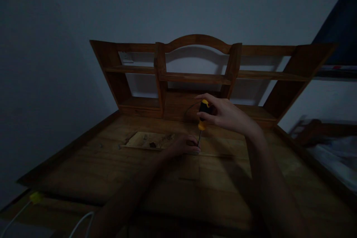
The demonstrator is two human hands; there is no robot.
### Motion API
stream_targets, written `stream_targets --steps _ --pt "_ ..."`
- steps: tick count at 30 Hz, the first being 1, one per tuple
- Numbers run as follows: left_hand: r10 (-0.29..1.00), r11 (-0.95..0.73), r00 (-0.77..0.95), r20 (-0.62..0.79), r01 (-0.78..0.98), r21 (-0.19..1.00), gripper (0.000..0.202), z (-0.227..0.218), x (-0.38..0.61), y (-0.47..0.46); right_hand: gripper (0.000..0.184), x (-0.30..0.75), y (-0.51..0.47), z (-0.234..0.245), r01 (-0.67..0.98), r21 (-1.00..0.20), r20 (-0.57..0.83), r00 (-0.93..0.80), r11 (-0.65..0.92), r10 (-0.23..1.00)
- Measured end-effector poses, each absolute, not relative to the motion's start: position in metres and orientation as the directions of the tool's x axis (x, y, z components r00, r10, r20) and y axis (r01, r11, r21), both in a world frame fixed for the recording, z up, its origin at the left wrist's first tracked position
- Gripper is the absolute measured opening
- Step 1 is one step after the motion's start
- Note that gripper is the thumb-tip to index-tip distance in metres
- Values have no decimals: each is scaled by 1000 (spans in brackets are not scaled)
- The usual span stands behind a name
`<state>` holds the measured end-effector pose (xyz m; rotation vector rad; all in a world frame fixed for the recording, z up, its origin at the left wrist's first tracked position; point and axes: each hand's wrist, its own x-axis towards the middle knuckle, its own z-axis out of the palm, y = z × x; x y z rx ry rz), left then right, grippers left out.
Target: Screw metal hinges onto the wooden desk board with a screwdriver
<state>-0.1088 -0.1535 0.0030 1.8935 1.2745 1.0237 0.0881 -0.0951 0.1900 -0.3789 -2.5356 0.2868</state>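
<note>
My right hand is closed around the black and yellow handle of a screwdriver, its forefinger over the handle's top. The screwdriver stands nearly upright, with its metal shaft pointing down at the wooden desk top. Beside the lower end of the shaft, my left hand has its fingers pinched together low over the wood. What those fingers hold is too dark and small to make out. The screwdriver's tip is hidden at the left fingertips. A pale wooden board lies left of that hand, with a dark spot on it.
A wooden shelf unit with an arched top rises at the back of the desk, against the wall. Small bits lie on the left of the desk. White cable and a yellow object are at the front left.
</note>
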Motion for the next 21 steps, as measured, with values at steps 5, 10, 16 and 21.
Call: stream_targets --steps 5,10,16,21 --pt "920 -387 250 303 438 812 23 4 -109 -152 45 82 -93 185 207 -236 546 -780 949 306" --pt "916 -397 253 313 450 800 22 5 -108 -152 60 83 -93 183 223 -243 505 -802 944 319" --pt "914 -398 267 306 436 807 24 1 -110 -151 55 83 -94 185 228 -239 496 -807 944 321" --pt "907 -407 290 304 426 808 22 5 -111 -153 42 79 -94 184 217 -214 549 -779 952 301"
